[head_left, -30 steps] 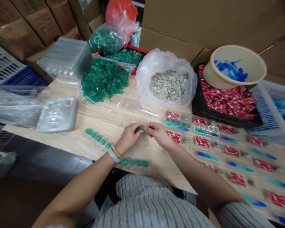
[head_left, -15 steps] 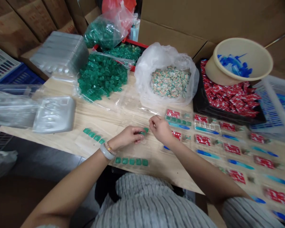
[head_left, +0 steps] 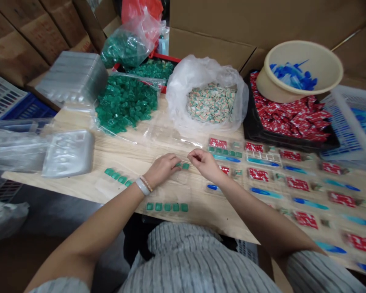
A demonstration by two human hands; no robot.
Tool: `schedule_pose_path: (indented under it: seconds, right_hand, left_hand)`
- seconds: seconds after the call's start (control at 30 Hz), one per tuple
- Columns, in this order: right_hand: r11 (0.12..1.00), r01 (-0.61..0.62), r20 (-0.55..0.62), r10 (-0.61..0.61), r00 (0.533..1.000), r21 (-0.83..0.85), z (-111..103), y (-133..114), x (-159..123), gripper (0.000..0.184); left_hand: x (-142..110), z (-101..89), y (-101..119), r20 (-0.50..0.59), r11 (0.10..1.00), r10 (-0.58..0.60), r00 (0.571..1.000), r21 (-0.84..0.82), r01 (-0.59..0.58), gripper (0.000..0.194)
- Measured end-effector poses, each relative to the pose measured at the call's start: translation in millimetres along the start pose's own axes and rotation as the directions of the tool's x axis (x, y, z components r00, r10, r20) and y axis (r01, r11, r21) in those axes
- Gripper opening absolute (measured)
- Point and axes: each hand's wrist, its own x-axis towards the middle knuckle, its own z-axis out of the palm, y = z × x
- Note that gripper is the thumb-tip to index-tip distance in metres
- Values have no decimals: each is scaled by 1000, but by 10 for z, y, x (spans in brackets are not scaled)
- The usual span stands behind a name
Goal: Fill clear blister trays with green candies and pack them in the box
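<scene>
My left hand [head_left: 164, 169] is closed in a pinch, with a small green square piece [head_left: 178, 164] at its fingertips, over a clear plastic tray [head_left: 181, 178]. Just right of those fingertips, another green piece [head_left: 186, 166] sits in the tray. My right hand [head_left: 203, 162] is also pinched shut, slightly right of that piece; whatever is between its fingers is too small to make out. A row of green squares [head_left: 167, 207] lies in a clear tray near the table's front edge. More green squares [head_left: 118, 176] form a slanted row left of my left wrist.
Behind my hands are a heap of green pieces [head_left: 126, 103] on plastic and a white bag [head_left: 178, 97] of small packets. Filled clear trays with red packets [head_left: 258, 174] and blue items cover the right side. A beige tub [head_left: 262, 79] and stacked clear trays [head_left: 73, 77] stand farther back.
My left hand has shifted slightly left and turned more palm-down, its fingertips still at a green piece. The right hand has moved slightly left in view. The whole view has shifted a little.
</scene>
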Motion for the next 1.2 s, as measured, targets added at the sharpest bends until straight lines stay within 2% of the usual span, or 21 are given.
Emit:
schedule_pose_path:
  seconds: [0.13, 0.3, 0.5, 0.63, 0.73, 0.9, 1.03, 1.2]
  right_hand:
    - [995, -74, 29, 72, 997, 72, -18, 32, 0, 16]
    - [985, -112, 46, 107, 993, 128, -35, 52, 2, 17]
    - [995, -95, 53, 93, 994, 33, -71, 112, -13, 14]
    - [997, -80, 72, 79, 994, 10, -70, 149, -39, 13]
    - [999, -45, 74, 46, 996, -24, -60, 139, -47, 10]
    - [985, 99, 132, -81, 988, -139, -8, 81, -24, 9]
    - [961, 135, 178, -93, 980, -240, 49, 65, 19, 13]
    - [911, 236, 281, -141, 949, -339, 91, 56, 95, 17]
  left_hand:
    - [41, 23, -18, -3, 999, 12, 1000, 35, -12, 20]
    - [83, 56, 70, 25, 994, -30, 999, 108, 27, 20]
    - [121, 88, 238, 43, 953, -170, 984, 260, 153, 23]
    - [108, 37, 322, 57, 938, -234, 970, 276, 210, 22]
    - [61, 20, 325, 50, 946, -237, 970, 240, 219, 17]
    - [-42, 108, 268, 3, 957, -223, 975, 191, 218, 17]
    - [-90, 163, 237, -49, 959, -250, 967, 127, 254, 16]
    - [-154, 203, 184, -77, 973, -211, 974, 78, 217, 18]
